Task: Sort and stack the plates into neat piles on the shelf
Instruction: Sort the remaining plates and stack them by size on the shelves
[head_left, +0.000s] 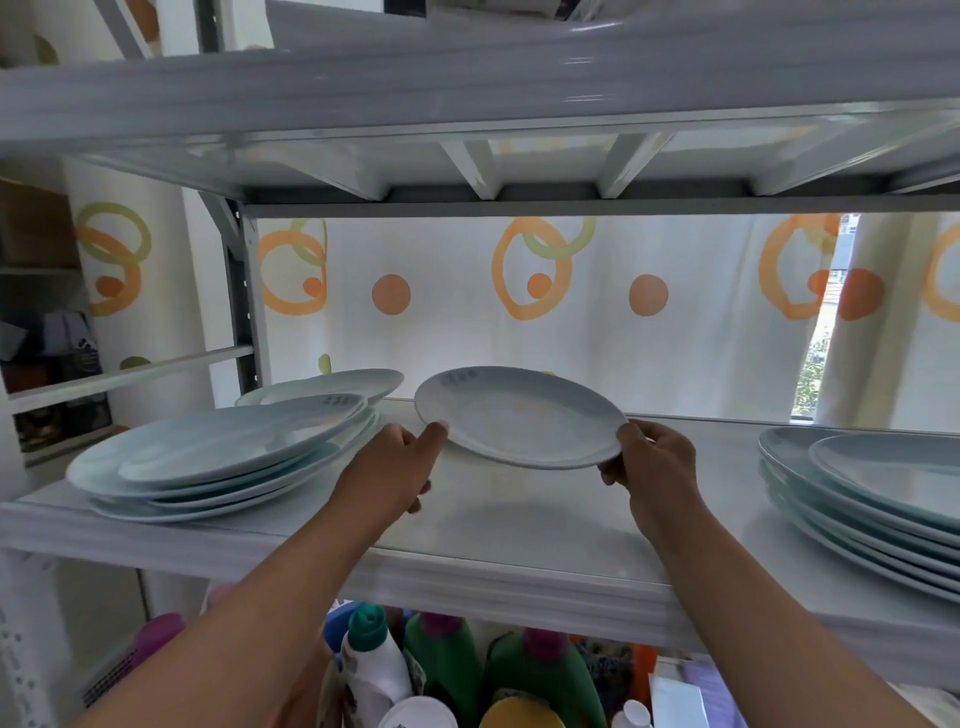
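A white shelf (519, 530) carries pale blue plates in three places. Near its left end sits a loose, uneven pile of plates (223, 457), with one more plate (332, 387) lying behind it toward the back edge. At the right end a second pile of plates (872, 499) runs out of view. Between them the middle of the shelf is bare white surface.

Behind the shelf hangs a white curtain (519, 312) printed with orange dots and orange and green rings. Another shelf board (467, 104) spans overhead. Below the front edge stand cleaning bottles (447, 660), green and white with coloured caps.

Both forearms reach up from below the front edge. Over the middle of the shelf, a single plate (519, 415) is held up off the surface, tilted slightly with its far edge higher. The left hand (395, 462) pinches its left rim, thumb on top and fingers curled beneath. The right hand (654, 457) grips the right rim the same way, thumb over the edge. The held plate is close to the left pile but not touching it.
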